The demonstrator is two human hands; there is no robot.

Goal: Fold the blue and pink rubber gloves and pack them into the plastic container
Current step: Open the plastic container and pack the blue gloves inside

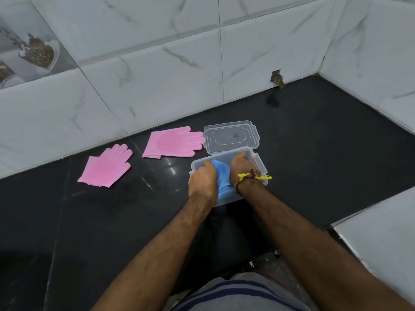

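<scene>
A clear plastic container [261,164] stands on the black counter. Folded blue glove [222,179] lies inside it, between my two hands. My left hand [203,181] presses down on the blue glove at its left side. My right hand [239,166] reaches into the container and presses the glove on its right side. How many blue gloves are in the bundle is hidden by my hands. Two pink gloves lie flat on the counter: one [177,142] just left of the lid, the other [107,166] further left.
The container's clear lid [231,136] lies flat behind the container, near the marble-tiled wall [157,81]. The black counter [325,135] runs to a tiled corner on the right. A white ledge [381,239] sits at the lower right.
</scene>
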